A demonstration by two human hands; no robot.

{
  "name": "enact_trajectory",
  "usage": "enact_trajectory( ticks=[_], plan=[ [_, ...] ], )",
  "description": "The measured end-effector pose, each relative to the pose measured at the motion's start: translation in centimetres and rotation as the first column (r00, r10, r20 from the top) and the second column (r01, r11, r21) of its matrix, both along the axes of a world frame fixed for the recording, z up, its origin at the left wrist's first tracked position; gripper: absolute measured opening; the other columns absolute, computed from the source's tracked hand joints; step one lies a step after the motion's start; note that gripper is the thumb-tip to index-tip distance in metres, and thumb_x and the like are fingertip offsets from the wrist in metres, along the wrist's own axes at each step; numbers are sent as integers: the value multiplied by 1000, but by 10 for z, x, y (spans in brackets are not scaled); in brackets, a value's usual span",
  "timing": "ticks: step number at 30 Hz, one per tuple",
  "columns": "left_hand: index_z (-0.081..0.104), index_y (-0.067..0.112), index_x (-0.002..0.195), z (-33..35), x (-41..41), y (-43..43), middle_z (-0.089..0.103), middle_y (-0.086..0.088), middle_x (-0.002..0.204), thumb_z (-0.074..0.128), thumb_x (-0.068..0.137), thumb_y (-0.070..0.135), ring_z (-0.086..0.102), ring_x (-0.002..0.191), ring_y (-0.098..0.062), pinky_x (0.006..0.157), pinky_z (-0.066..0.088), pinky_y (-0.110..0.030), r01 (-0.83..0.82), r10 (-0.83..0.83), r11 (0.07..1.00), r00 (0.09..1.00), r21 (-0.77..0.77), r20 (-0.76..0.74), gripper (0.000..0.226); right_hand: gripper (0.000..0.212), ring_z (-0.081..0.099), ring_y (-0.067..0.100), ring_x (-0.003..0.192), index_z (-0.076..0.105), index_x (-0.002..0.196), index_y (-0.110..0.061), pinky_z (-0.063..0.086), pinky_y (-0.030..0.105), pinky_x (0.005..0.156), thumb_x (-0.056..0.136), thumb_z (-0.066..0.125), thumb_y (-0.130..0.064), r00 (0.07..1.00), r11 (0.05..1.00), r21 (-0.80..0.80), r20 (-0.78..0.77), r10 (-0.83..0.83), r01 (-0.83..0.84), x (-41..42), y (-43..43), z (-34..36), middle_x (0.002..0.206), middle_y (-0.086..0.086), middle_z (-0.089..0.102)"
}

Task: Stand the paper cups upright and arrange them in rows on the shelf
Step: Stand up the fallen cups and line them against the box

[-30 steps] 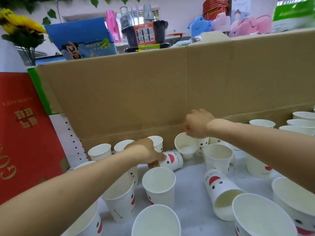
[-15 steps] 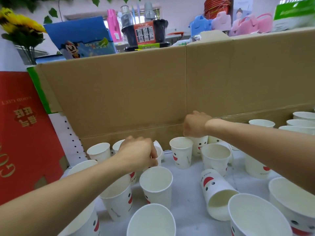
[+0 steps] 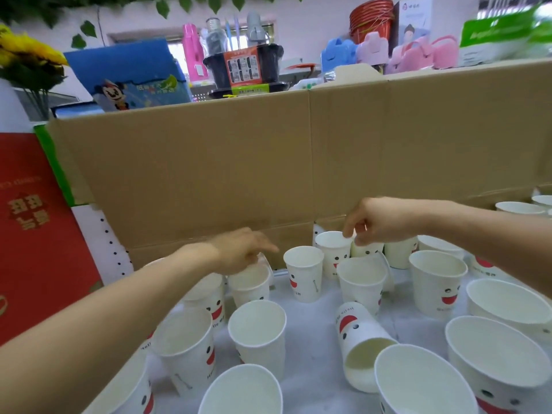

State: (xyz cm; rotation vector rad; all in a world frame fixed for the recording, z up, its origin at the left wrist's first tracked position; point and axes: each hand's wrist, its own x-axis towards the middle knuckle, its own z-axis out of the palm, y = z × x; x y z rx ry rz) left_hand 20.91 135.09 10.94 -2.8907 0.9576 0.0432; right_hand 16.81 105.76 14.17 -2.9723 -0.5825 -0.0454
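Observation:
Several white paper cups with red smiling faces stand upright on the white shelf (image 3: 313, 386). One cup (image 3: 360, 345) lies on its side in the middle, mouth toward me. My left hand (image 3: 243, 252) curls over the rim of an upright cup (image 3: 251, 286) at the back left. My right hand (image 3: 378, 224) reaches to the back row, thumb and forefinger pinching the rim of an upright cup (image 3: 333, 253). Between my hands a lone upright cup (image 3: 303, 273) stands free. Another cup (image 3: 385, 271) lies tilted behind a front cup, mostly hidden.
A tall cardboard wall (image 3: 239, 174) closes the back of the shelf. A red box (image 3: 33, 234) and a white perforated panel (image 3: 104, 243) bound the left side. Large cups (image 3: 490, 363) crowd the near right. Toys and boxes sit above the cardboard.
The cup lying by my left hand was lifted and now stands upright under it. My right hand let go of the cup it stood up and shifted right to another cup's rim.

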Motion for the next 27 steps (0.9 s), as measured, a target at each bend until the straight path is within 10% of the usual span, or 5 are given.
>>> enact_trajectory(
  ticks=[4,10,22,27],
  plan=[
    [59,32,124,-4,15,-14,58,15,126,42,93,11,39,106,-12,96,42,-38,45,-38,988,998,145,-49,41,25,56,6,74,70,106,-31,42,13,55,83,66,-22,986,997,-68,-169,10,-21,-11,-1,-3,87,-13,60],
    [65,19,83,-2,22,-18,67,1,86,47,81,19,61,84,-22,75,53,-46,24,-17,994,998,109,-65,18,52,56,19,98,64,114,-40,51,36,89,75,60,-6,969,991,-124,-245,14,-46,-16,-9,-11,102,-7,54],
    [68,34,111,2,4,-14,68,16,108,37,84,0,60,98,-10,88,51,-34,-24,25,1000,992,5,-123,53,28,59,7,77,67,108,-33,40,14,61,84,60,-21,976,998,-41,-212,45,-54,-18,9,-27,100,-3,63],
    [56,47,122,10,8,-4,55,15,108,33,78,0,44,101,-13,88,49,-39,-67,85,974,993,214,-76,69,24,64,9,75,69,90,-34,56,31,72,88,50,-19,978,998,49,-202,43,-34,-20,9,-16,84,-12,66]
  ],
)
